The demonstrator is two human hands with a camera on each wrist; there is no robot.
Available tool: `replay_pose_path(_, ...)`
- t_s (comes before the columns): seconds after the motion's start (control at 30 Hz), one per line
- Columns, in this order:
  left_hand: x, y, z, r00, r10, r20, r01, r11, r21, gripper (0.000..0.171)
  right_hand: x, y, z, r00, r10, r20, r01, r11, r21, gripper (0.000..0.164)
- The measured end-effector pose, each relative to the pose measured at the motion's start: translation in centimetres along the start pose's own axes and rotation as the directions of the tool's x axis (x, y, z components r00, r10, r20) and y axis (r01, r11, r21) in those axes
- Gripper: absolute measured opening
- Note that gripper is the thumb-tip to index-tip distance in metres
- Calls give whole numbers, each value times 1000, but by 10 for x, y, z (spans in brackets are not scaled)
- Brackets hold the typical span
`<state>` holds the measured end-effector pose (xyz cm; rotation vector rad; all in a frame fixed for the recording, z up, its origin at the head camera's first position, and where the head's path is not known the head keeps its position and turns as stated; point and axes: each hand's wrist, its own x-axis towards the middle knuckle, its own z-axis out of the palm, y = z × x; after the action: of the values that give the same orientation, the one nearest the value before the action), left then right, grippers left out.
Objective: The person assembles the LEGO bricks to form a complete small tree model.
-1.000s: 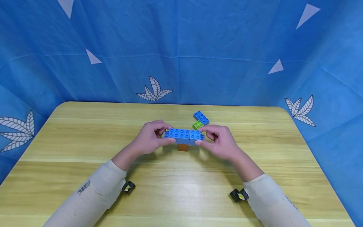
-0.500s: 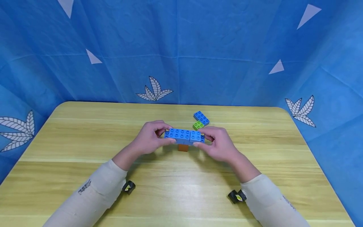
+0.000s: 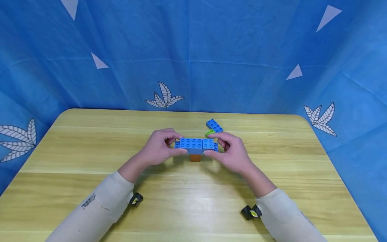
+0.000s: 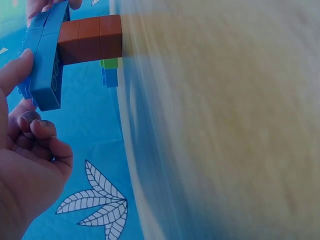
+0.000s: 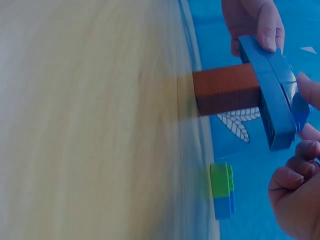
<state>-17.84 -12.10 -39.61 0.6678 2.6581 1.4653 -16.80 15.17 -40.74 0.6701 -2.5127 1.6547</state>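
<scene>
A T-shaped block build stands on the table, with a column of stacked brown bricks [image 4: 90,39] under a lower layer of blue bricks [image 5: 275,107]. On that layer lie a long blue brick [image 3: 190,144] and, at its right, a small square blue brick [image 3: 208,144]. My left hand [image 3: 158,148] grips the long brick's left part, thumb in front and index finger behind. With thumb and index finger, my right hand [image 3: 234,151] pinches the small brick. The right wrist view shows a thin gap beneath this brick, which sits slightly tilted.
Behind the build, a green brick [image 3: 209,133] touches another blue brick [image 3: 214,125] on the wooden table [image 3: 193,201]. The right index finger partly covers the green brick in the head view. A blue curtain [image 3: 190,67] hangs beyond the table's back edge.
My right hand has shifted slightly left along the small blue brick, its thumb now nearer the long one. The left hand and the build have stayed put.
</scene>
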Motion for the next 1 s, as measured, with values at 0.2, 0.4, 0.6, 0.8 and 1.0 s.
replay_pose_path(0.2,-1,1,3,1000,-20,1,20,1000,-11,32,2,-3,4,999,45,-14,-44,998,52,29)
replay_pose_path(0.4,-2,-2,6,999,-45,5,45,999,-24,30,0,-4,5,996,85,0,-85,995,57,28)
replay_pose_path(0.6,-1,1,5,999,-47,-5,47,998,-31,33,3,-5,5,999,39,14,-40,998,49,27)
replay_pose_path(0.8,0,1,3,999,-34,-29,33,999,-32,33,9,-6,5,1000,-5,23,5,1000,6,29)
replay_pose_path(1.0,0,0,5,1000,-18,-15,18,1000,-5,34,5,-3,4,999,31,26,-32,999,21,31)
